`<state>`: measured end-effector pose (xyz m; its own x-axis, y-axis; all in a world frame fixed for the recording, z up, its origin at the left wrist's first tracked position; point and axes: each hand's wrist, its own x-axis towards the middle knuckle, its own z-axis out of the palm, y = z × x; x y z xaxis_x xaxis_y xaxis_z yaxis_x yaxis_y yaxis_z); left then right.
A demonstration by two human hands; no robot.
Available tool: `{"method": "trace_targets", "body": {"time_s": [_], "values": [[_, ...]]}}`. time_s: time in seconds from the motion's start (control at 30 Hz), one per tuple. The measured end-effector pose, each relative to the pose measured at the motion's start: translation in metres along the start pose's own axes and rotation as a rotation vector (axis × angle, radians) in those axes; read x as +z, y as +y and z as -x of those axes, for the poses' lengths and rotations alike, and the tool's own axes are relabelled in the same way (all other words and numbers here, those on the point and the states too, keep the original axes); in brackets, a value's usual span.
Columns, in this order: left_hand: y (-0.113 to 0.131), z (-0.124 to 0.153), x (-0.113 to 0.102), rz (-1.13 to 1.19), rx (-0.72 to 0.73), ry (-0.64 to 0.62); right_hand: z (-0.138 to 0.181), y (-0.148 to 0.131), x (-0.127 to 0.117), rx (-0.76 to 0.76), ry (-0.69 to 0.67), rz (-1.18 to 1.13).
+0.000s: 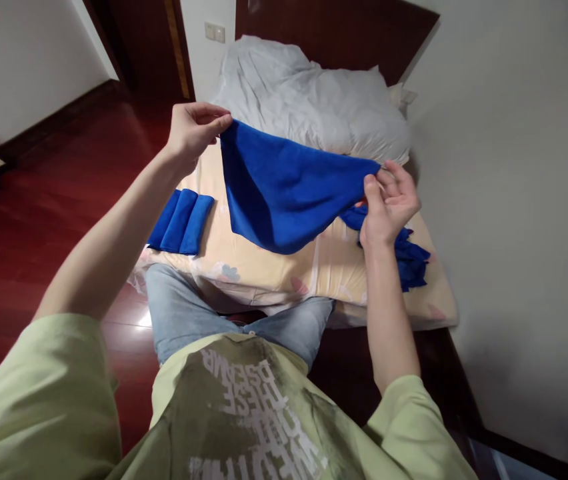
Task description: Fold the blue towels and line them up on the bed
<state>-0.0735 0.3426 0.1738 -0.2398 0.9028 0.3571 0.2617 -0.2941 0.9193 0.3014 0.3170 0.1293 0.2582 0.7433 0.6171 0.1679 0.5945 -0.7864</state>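
A blue cloth (284,190) hangs spread in the air above the bed, sagging in the middle. My left hand (191,130) pinches its upper left corner between thumb and fingers. My right hand (389,203) pinches the opposite right corner, a little lower. Folded blue cloths (181,221) lie side by side on the mattress at the left. A loose heap of more blue cloths (411,257) lies on the mattress at the right, partly behind my right wrist.
The bed has a pale floral sheet (264,267) and a crumpled white duvet (314,100) at its head. A white wall (514,200) runs close along the right. Dark red wooden floor (39,220) lies to the left. My knees touch the bed's foot.
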Motion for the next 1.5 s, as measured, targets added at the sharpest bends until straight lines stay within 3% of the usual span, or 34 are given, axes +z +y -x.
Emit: {"method": "trace_targets", "body": {"time_s": [0.33,0.5,0.63,0.87,1.23,1.5], "values": [[-0.006,0.005,-0.021,-0.034,0.051,0.034,-0.006,0.001,0.004,0.067,0.036,-0.001],[0.000,0.009,-0.017,-0.080,-0.019,0.045,0.005,-0.020,0.014,-0.013,0.080,0.080],[-0.004,0.006,-0.017,-0.032,0.011,0.058,0.011,-0.034,0.016,-0.089,0.120,0.156],[-0.011,0.005,-0.017,-0.031,-0.035,0.055,0.009,-0.034,0.020,-0.152,0.113,0.130],[-0.016,0.009,-0.023,-0.090,-0.099,0.050,0.003,-0.014,0.014,0.093,-0.041,0.051],[-0.011,0.013,-0.023,-0.027,-0.100,-0.018,-0.003,-0.006,0.008,0.222,-0.025,0.030]]}}
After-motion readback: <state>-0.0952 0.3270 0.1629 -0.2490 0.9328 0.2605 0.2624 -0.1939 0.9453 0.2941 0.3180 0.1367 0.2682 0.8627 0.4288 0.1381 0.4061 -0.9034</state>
